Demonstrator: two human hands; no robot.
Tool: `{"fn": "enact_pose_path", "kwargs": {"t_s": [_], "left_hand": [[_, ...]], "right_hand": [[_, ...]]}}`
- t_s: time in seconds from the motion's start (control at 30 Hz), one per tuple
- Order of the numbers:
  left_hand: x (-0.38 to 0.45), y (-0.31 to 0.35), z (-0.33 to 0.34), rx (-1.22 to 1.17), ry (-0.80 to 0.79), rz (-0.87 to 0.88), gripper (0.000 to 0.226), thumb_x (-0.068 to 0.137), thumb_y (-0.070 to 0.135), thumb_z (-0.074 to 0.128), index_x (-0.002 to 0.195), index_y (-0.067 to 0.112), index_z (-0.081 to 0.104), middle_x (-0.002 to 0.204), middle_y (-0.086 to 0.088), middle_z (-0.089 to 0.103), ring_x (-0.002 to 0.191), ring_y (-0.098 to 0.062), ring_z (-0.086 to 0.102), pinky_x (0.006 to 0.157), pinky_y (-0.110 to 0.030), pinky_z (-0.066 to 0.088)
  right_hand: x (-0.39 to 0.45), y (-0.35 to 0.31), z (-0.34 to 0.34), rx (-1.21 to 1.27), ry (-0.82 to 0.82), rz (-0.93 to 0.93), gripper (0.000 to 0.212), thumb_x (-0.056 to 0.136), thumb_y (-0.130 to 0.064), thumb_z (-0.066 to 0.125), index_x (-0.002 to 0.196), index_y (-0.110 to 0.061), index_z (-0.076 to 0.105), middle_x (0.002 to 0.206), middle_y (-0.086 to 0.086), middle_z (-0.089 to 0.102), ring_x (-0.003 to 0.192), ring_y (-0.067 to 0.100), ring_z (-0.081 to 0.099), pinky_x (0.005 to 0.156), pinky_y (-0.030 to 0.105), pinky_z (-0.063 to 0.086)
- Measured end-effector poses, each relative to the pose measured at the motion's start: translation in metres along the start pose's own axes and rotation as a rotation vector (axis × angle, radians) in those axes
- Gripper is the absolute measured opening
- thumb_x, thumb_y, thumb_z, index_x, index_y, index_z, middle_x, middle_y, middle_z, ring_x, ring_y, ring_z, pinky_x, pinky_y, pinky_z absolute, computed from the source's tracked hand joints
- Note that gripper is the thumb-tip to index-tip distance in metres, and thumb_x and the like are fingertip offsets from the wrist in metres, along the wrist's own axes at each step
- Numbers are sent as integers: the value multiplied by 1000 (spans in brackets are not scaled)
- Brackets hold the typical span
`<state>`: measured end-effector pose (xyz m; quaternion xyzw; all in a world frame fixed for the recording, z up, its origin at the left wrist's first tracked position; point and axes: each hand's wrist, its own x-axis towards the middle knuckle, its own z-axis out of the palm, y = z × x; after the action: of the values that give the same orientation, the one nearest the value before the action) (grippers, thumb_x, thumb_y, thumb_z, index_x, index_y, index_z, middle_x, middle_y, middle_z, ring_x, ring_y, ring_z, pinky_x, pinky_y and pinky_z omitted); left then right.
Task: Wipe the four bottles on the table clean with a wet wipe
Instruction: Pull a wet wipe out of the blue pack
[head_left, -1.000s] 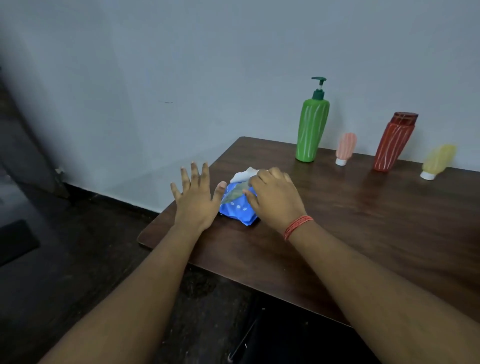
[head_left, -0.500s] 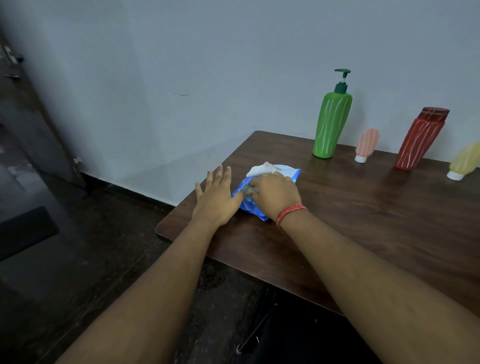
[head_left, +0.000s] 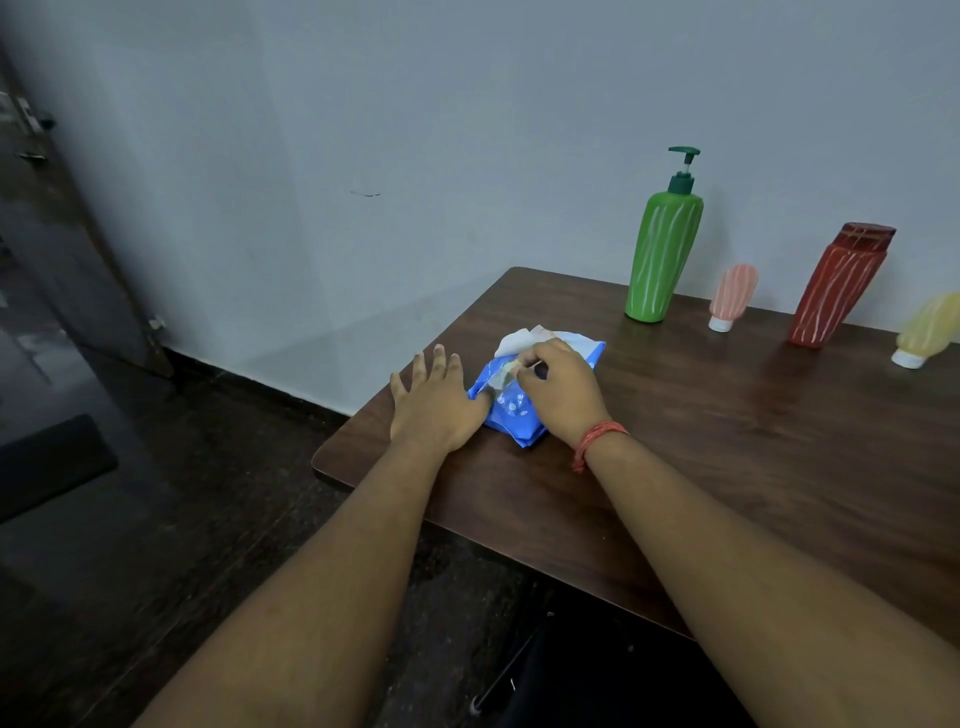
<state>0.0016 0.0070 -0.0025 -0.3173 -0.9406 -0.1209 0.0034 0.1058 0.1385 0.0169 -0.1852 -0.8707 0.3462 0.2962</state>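
Observation:
A blue wet-wipe pack (head_left: 511, 415) lies near the table's left corner, with a white wipe (head_left: 519, 339) sticking out of its top. My left hand (head_left: 434, 402) lies flat on the table, its thumb pressed against the pack's left side. My right hand (head_left: 561, 392) rests on the pack, fingertips pinching at the flap by the white wipe. Along the wall stand a tall green pump bottle (head_left: 662, 249), a small pink bottle (head_left: 732, 296), a red bottle (head_left: 839, 286) and a small yellow bottle (head_left: 927, 330) at the right edge.
The brown wooden table (head_left: 727, 441) ends close to my left hand, with dark floor (head_left: 156, 519) beyond its left and near edges. A grey wall (head_left: 415, 156) runs right behind the bottles. A dark object (head_left: 571, 675) sits under the table's near edge.
The view has shifted left, so the table and bottles sit further right in frame. My right fingers have moved from covering the pack to pinching at its flap. My left hand stays beside the pack.

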Motion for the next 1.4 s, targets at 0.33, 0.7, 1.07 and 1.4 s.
{"fn": "enact_pose_path", "kwargs": {"t_s": [0.33,0.7,1.07,1.4], "left_hand": [[0,1,3,10,30,-22,80,97,65,29,161,19,13,170,-7,3,156,-29,-3,123,-59,2],[-3,2,1,21,57,-25,81,97,68,27,161,22,8,170,-6,3,156,-29,-4,122,-60,2],[-19,17,2,37,408,233,74,99,61,14,161,22,12,170,-4,10,157,-24,-1,123,-58,-2],[-38,172,9,-637,204,502,59,105,46,39,157,18,30,161,1,37,150,-14,29,124,-35,19]], "right_hand": [[5,-12,-18,685,185,178,14,98,-10,57,87,-17,62,95,10,73,87,22,68,85,36,55],[13,-19,-62,1095,458,288,11,91,-7,68,86,-15,62,94,-5,74,80,8,64,67,21,51],[-1,18,-98,716,490,401,8,88,-12,63,85,-19,65,102,4,71,99,24,68,86,39,58],[-17,61,-148,656,525,433,6,88,-10,67,87,-15,68,93,2,71,90,19,70,83,35,59]]}}
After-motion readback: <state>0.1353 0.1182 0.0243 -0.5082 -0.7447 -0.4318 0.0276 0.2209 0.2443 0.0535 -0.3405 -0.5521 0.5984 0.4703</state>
